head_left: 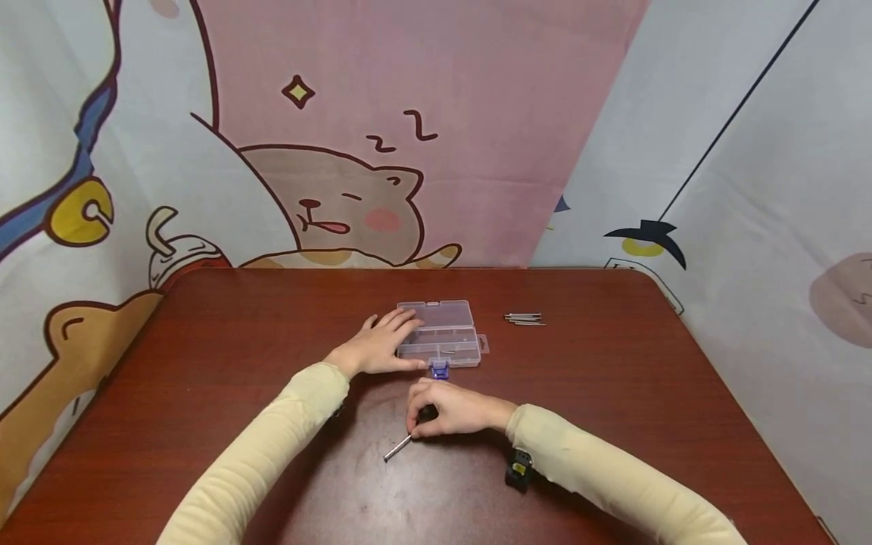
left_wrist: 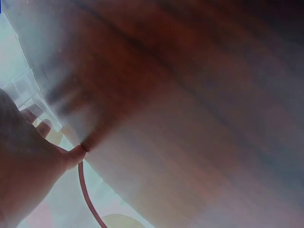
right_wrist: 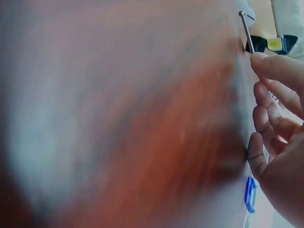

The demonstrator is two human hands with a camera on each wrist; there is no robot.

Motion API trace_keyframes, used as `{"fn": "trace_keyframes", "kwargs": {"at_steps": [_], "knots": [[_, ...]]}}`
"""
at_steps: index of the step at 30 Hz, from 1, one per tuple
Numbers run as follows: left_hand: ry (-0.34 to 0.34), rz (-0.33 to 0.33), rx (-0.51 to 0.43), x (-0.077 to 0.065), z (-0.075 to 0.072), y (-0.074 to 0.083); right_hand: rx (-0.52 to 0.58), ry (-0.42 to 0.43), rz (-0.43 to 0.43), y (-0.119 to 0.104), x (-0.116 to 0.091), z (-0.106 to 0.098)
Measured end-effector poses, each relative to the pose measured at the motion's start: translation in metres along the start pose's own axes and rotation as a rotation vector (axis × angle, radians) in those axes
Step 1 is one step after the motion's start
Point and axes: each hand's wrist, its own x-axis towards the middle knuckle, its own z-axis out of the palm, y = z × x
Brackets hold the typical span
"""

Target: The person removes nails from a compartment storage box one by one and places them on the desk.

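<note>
A clear plastic compartment box [head_left: 455, 352] lies with its lid [head_left: 446, 314] folded back and its blue latch [head_left: 440, 370] toward me. My left hand [head_left: 381, 347] rests with spread fingers on the left side of the box; in the left wrist view its fingers meet the box's edge [left_wrist: 35, 90]. Nearer to me, my right hand [head_left: 446, 407] pinches a slim silver metal rod [head_left: 398, 448] between thumb and fingers. The rod has a small round end, clearest in the right wrist view [right_wrist: 247, 31]. Its other end is hidden by the hand.
Several similar thin metal rods [head_left: 523, 319] lie side by side to the right of the box. A small metal piece [head_left: 446, 351] is inside a front compartment. The brown wooden table [head_left: 593, 363] ends at a patterned cloth [head_left: 477, 113] behind it.
</note>
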Motion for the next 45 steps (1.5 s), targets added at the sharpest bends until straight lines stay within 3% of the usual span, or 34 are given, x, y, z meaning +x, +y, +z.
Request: {"fn": "trace_keyframes", "kwargs": {"at_steps": [17,26,30,35,37,40,45], "knots": [[0.003,0.006,-0.003,-0.001,-0.001,0.001,0.063,0.166,0.167,0.016,-0.033,-0.027],[0.001,-0.002,0.018,0.0,0.0,0.001,0.111,0.289,0.175,0.023,-0.051,-0.041],[0.001,-0.004,0.023,0.0,0.001,0.0,0.096,0.341,0.234,0.026,-0.061,-0.052],[0.003,0.003,0.013,0.0,0.0,0.0,0.077,0.4,0.336,0.013,-0.07,-0.069],[0.0,0.003,0.009,-0.001,-0.001,0.0,0.069,0.428,0.344,0.016,-0.075,-0.072],[-0.008,-0.004,0.013,-0.001,-0.001,0.0,0.03,0.469,0.338,0.04,-0.085,-0.071],[-0.013,-0.007,0.016,-0.002,-0.001,0.0,-0.038,0.512,0.355,0.053,-0.097,-0.078]]}}
